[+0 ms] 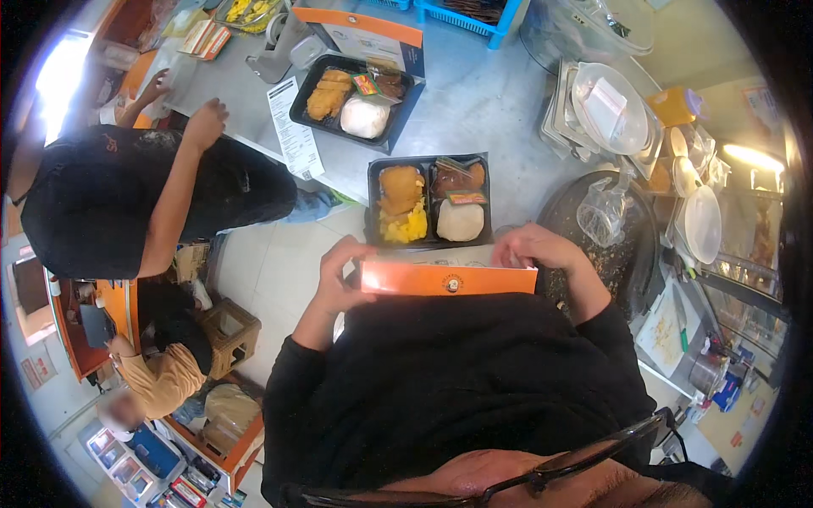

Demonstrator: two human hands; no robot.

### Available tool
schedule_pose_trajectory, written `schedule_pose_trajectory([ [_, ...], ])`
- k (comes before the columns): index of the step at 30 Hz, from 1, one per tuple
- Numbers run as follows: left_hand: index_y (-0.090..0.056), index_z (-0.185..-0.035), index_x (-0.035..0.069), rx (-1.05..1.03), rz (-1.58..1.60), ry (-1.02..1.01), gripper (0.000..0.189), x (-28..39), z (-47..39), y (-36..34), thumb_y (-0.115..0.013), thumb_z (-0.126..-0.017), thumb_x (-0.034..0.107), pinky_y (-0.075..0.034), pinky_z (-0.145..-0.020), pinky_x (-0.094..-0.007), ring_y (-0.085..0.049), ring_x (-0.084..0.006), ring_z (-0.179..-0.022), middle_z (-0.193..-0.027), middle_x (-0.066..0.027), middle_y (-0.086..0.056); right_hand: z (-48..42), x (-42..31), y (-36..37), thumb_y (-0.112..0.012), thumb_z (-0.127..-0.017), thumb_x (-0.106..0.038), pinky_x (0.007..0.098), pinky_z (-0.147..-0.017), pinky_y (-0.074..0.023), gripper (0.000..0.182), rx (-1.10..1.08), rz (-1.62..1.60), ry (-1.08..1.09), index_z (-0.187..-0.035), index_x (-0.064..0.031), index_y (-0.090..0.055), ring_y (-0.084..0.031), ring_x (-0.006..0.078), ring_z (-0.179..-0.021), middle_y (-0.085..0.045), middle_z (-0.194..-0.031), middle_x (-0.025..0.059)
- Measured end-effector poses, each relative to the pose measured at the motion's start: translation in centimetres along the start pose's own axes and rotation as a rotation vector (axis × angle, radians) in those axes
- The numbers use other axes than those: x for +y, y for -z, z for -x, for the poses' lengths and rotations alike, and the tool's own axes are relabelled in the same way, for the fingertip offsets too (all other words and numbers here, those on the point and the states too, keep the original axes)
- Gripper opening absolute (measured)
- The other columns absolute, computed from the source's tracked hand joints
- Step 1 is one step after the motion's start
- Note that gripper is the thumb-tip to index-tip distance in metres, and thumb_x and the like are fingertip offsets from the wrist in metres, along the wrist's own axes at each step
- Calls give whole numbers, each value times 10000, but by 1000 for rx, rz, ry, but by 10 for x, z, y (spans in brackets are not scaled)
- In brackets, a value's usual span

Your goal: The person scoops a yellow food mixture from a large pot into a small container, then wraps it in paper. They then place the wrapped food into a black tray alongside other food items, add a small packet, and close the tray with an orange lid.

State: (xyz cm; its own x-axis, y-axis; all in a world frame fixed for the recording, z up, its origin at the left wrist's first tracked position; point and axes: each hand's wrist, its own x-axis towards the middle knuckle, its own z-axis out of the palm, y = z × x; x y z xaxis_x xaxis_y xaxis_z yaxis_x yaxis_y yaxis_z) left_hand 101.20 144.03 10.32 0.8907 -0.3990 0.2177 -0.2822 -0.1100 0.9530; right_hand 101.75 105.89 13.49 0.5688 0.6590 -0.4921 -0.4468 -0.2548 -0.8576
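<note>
My left hand [340, 276] grips the left end of an orange-edged cardboard sleeve [444, 279] close to my chest. My right hand [540, 246] is at its far right corner, the fingers bent and partly hidden behind the board. Right beyond the sleeve lies a black divided meal tray [429, 244] with breaded pieces [401, 189], yellow food [406, 223], a white wrapped round portion [460, 222], a sauce packet [466, 197] and a small clear bag over brown food. A similar filled tray [336, 130] rests farther off, with an orange-edged card standing behind it.
A printed receipt [296, 130] lies beside the far tray, near a tape dispenser [272, 47]. Blue baskets [470, 19] stand at the back. Stacked lids [610, 108] and a dark round surface with a plastic bag [603, 209] are at right. Two people are at left, one beside the table.
</note>
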Motion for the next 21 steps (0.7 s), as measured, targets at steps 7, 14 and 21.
schedule_pose_trajectory([
  [7, -536, -1063, 5, 268, 277, 191, 539, -24, -39, -11, -603, -845, 494, -419, -853, -286, -535, -144, -954, -1003, -53, -569, -31, 40, 9, -314, -898, -691, 329, -897, -438, 842, 42, -499, 346, -1128, 70, -590, -578, 204, -1048, -617, -1137, 142],
  [14, -517, -995, 33, 188, 472, 172, 348, -46, -79, -19, -617, -887, 348, -434, -823, -267, -536, -105, -925, -982, -56, -586, -98, 57, 12, -403, -960, -544, 242, -864, -446, 581, -120, -390, -120, -1324, -101, -501, -530, 55, -998, -578, -1152, -13],
  [21, -560, -991, 12, 455, 462, 421, 242, -43, -89, -19, -590, -916, 241, -457, -772, -250, -574, -112, -829, -936, -64, -631, -55, 44, 28, -498, -854, -661, 363, -948, -424, 785, -37, -801, 318, -1365, -67, -441, -504, 182, -1184, -529, -1324, 78],
])
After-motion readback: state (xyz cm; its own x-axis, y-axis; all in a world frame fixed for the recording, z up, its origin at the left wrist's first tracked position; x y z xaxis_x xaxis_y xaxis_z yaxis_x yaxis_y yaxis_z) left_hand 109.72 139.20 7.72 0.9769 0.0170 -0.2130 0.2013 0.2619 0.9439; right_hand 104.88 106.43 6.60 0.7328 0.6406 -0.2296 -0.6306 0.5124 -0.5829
